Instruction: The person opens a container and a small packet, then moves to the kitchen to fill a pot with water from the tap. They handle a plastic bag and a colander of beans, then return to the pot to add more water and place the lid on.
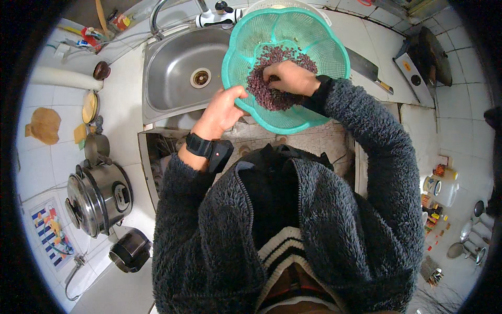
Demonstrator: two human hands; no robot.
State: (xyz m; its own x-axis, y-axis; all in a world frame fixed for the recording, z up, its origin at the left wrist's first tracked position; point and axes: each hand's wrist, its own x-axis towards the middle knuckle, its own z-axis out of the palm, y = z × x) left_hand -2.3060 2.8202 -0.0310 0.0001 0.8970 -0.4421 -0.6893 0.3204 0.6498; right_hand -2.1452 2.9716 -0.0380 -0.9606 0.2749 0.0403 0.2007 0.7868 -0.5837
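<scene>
A green plastic colander [331, 43] with a scalloped rim is in front of me, beside the sink and jutting past the counter's front edge. Small dark-red beans [274, 98] are spread over its bottom. My left hand [225, 108] grips the near-left rim, thumb on top; its other fingers are partly hidden beneath. My right hand [292, 77] reaches inside, its bent fingers down among the beans. Whether those fingers pinch any beans cannot be made out.
A stainless steel sink [168, 74] with a tap [157, 19] lies to the left. To the right, a cleaver [362, 64] rests on the counter, before a gas stove [413, 74]. A white basket [323, 15] sits behind the colander. An electric cooker [106, 200] stands at far left.
</scene>
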